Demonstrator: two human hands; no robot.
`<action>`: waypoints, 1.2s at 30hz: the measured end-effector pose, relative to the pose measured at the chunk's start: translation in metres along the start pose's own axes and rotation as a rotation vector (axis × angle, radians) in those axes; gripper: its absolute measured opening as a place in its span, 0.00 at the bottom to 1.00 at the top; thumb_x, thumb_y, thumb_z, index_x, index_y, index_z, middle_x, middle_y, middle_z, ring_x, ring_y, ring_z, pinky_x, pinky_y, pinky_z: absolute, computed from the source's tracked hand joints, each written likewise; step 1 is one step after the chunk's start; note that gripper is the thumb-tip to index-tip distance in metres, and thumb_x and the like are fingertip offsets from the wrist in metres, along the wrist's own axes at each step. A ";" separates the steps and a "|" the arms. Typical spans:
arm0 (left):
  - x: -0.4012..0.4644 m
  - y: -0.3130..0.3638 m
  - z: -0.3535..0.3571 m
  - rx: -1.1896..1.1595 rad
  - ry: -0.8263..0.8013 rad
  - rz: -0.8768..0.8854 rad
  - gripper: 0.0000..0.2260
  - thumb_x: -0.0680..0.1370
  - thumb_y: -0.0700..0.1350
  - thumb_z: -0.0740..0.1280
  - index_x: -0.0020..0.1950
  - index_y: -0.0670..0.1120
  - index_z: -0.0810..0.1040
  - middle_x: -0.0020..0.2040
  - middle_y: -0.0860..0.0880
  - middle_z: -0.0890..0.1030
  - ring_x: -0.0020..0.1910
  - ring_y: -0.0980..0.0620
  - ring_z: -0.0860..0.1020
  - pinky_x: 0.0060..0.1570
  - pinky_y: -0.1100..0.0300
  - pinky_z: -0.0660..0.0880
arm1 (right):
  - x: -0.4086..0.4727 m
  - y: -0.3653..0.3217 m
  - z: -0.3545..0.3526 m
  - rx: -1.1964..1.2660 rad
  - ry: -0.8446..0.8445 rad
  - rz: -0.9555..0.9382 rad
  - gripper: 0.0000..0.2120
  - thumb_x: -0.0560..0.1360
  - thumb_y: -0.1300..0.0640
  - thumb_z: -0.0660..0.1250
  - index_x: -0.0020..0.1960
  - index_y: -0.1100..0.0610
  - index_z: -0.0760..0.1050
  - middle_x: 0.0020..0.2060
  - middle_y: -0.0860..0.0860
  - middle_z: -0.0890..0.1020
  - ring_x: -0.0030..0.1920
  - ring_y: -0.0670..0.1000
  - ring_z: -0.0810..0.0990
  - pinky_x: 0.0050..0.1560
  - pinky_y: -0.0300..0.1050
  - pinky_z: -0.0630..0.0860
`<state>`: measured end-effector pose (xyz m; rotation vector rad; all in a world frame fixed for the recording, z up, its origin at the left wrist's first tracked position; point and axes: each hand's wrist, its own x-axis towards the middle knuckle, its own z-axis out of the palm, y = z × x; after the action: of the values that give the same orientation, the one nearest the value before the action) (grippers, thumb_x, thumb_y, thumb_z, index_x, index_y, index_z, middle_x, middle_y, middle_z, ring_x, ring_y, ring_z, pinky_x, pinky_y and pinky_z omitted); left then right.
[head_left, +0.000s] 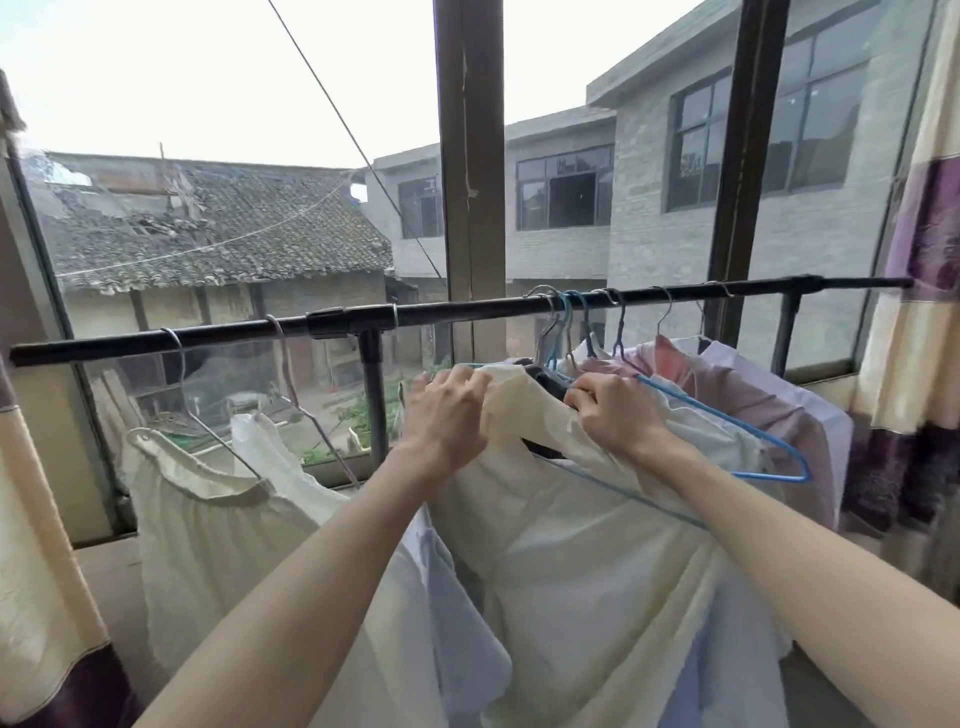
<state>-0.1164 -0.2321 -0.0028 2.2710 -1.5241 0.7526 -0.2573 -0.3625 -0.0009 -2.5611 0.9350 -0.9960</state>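
Note:
A black clothes rail (467, 312) runs across the window. A cream garment (561, 519) hangs from it in the middle on a blue hanger (727, 418). My left hand (447, 415) grips the garment's left shoulder, fingers curled into the cloth. My right hand (613, 410) pinches the cloth at the neckline beside the hanger. More hangers crowd the rail just above my hands; pink and white clothes (727, 384) hang behind to the right.
A cream top (208, 514) and a white one (270, 452) hang on wire hangers at the left of the rail. Patterned curtains (914, 291) flank the window on both sides. A low sill (332, 470) runs under the glass; buildings lie outside.

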 end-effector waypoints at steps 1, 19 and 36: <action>-0.002 0.011 0.002 -0.046 -0.001 0.010 0.22 0.78 0.51 0.61 0.70 0.48 0.63 0.68 0.48 0.68 0.66 0.47 0.68 0.67 0.50 0.59 | -0.010 0.010 -0.006 0.007 0.018 -0.001 0.11 0.76 0.56 0.59 0.48 0.55 0.80 0.48 0.55 0.83 0.52 0.59 0.78 0.53 0.52 0.73; -0.100 0.219 0.089 -0.866 -0.373 -0.065 0.03 0.66 0.46 0.63 0.35 0.47 0.72 0.30 0.55 0.73 0.32 0.55 0.69 0.37 0.56 0.68 | -0.186 0.201 -0.051 0.067 0.076 -0.123 0.12 0.72 0.56 0.59 0.46 0.58 0.80 0.39 0.50 0.82 0.42 0.52 0.80 0.46 0.49 0.72; -0.128 0.230 0.120 -1.272 -1.089 -0.035 0.17 0.78 0.54 0.62 0.64 0.49 0.74 0.56 0.47 0.80 0.54 0.51 0.79 0.59 0.55 0.73 | -0.209 0.213 -0.057 -0.094 -0.173 0.208 0.10 0.79 0.61 0.55 0.47 0.66 0.73 0.46 0.65 0.79 0.49 0.64 0.76 0.50 0.53 0.69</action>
<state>-0.3362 -0.2862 -0.1832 1.5396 -1.5016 -1.3537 -0.5157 -0.3919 -0.1581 -2.5112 1.1934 -0.6764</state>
